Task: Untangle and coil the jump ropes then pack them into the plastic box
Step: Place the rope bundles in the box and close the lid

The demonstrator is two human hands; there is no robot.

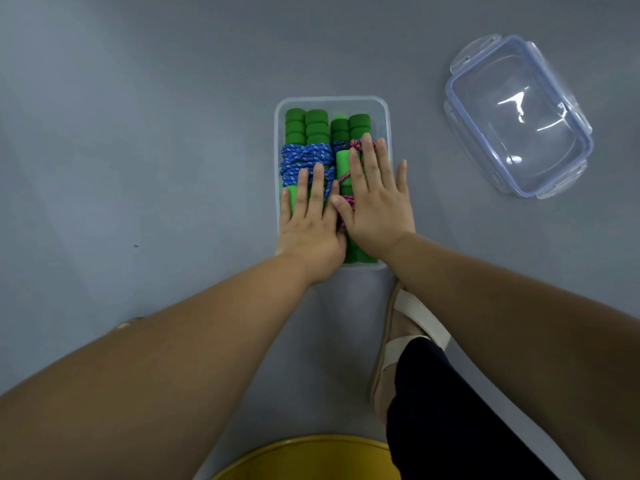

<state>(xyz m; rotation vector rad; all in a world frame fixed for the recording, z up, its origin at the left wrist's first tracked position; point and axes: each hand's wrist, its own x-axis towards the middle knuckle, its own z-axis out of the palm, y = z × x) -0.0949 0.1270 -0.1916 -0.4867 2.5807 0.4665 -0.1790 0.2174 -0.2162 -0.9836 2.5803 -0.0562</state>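
A clear plastic box [333, 101] stands on the grey floor in front of me. Inside lie two coiled jump ropes with green foam handles [316, 124]. The blue rope [304, 157] is wound around the left pair of handles. The pink and purple rope [356, 144] is wound around the right pair. My left hand [310, 216] lies flat on the blue rope bundle, fingers spread. My right hand [375, 199] lies flat on the pink rope bundle, fingers spread. The palms hide the near ends of both bundles.
The box's clear lid [516, 116] with blue-edged clips lies upside down on the floor to the right. My sandalled foot [408, 327] rests just behind the box. A yellow round rim [311, 455] shows at the bottom edge.
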